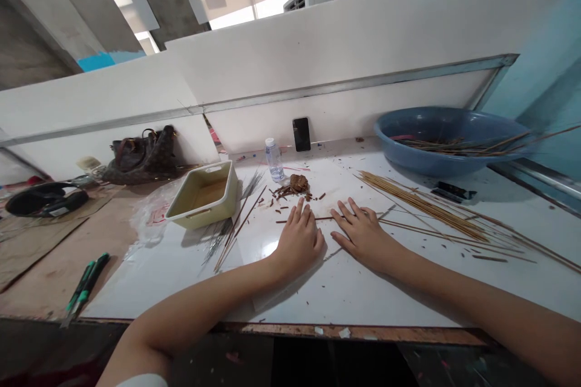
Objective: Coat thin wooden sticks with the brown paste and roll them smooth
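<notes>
Along the worn wooden edge of a white-topped workbench, both forearms are extended and the palms are laid flat on the surface. The fingers of the left hand are slightly spread and pressed down, with nothing pinched; those of the right hand are spread a little wider and are likewise not gripping. A thin brown stick is laid crosswise at the fingertips of both hands, though whether it is touched cannot be told. Just beyond it, wood chips are scattered around a brown lump. To the left, a cream tray and fine metal wires are placed, with green-handled craft knives further out. To the right, a bundle of wooden sticks is laid out. Furthest away stand a water bottle, an upright phone and a blue basin holding more sticks.
</notes>
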`<act>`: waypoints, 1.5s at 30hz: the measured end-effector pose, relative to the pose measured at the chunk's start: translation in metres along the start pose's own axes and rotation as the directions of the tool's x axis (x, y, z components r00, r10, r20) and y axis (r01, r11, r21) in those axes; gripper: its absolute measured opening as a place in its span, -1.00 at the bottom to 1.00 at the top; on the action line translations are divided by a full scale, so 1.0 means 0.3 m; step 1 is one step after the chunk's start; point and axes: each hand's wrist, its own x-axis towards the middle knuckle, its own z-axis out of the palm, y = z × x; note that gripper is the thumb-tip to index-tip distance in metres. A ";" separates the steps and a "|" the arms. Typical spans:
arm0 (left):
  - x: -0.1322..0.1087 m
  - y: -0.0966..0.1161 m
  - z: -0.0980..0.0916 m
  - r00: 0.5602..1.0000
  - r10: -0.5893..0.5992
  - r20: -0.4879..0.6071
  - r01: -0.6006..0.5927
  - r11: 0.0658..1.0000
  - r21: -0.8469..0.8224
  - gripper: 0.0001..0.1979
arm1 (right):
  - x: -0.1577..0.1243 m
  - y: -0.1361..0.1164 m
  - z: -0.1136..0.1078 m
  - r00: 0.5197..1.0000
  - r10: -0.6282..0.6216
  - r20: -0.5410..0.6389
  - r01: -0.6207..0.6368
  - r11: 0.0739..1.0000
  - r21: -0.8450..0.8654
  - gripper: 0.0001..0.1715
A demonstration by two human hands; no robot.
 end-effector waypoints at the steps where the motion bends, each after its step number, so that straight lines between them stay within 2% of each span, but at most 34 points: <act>1: 0.000 0.003 -0.005 1.000 0.026 -0.013 -0.026 1.000 0.001 -0.50 | 0.000 0.000 -0.008 1.000 -0.023 -0.009 0.023 1.000 0.021 -0.37; 5: -0.006 0.014 -0.017 0.993 0.105 -0.048 -0.105 0.994 0.002 -0.56 | 0.004 -0.003 -0.045 0.996 -0.083 -0.043 0.087 0.990 0.111 -0.46; 11: -0.006 -0.004 0.016 0.999 -0.039 0.018 0.039 0.999 -0.014 -0.42 | 0.003 0.004 0.007 0.997 0.048 0.058 -0.049 0.999 0.012 -0.28; 13: -0.003 -0.006 0.014 0.999 -0.045 0.020 0.045 0.999 -0.021 -0.43 | 0.004 0.008 0.011 0.997 0.056 0.056 -0.057 0.998 0.023 -0.29; 16: -0.003 0.005 -0.007 0.999 0.033 -0.017 -0.033 0.999 -0.005 -0.50 | 0.009 0.011 -0.025 1.000 -0.020 -0.006 0.021 0.995 0.095 -0.45; 19: -0.007 0.016 -0.022 0.994 0.097 -0.041 -0.096 0.995 0.024 -0.54 | 0.014 0.008 -0.061 0.996 -0.066 -0.053 0.073 0.988 0.138 -0.48; 21: -0.008 0.014 -0.015 0.996 0.076 -0.039 -0.075 0.997 0.029 -0.52 | 0.013 0.006 -0.054 0.998 -0.048 -0.041 0.052 0.992 0.114 -0.45; 26: -0.005 -0.002 0.018 0.998 -0.058 0.007 0.058 0.998 0.002 -0.42 | 0.008 0.012 0.019 0.996 0.080 0.043 -0.080 0.997 -0.008 -0.25; 28: -0.005 0.001 0.014 0.999 -0.041 0.008 0.041 0.999 0.009 -0.43 | 0.008 0.010 0.015 0.997 0.062 0.048 -0.061 0.998 -0.017 -0.25; 32: -0.009 0.021 -0.013 0.998 0.048 -0.031 -0.047 0.998 0.045 -0.49 | 0.002 -0.015 -0.043 0.999 -0.053 -0.003 0.053 0.998 0.028 -0.36; 34: -0.011 0.026 -0.018 0.997 0.064 -0.044 -0.061 0.996 0.061 -0.51 | -0.003 -0.026 -0.055 0.998 -0.063 -0.013 0.063 0.997 0.042 -0.35; 41: -0.004 0.008 -0.001 0.997 -0.065 0.035 0.063 0.996 0.068 -0.42 | -0.017 -0.020 0.014 0.995 0.085 0.057 -0.084 0.996 -0.005 -0.15; 45: -0.003 0.018 -0.021 0.999 0.047 -0.009 -0.047 0.996 0.070 -0.51 | -0.029 -0.044 -0.011 0.998 0.039 0.051 -0.039 0.999 0.001 -0.23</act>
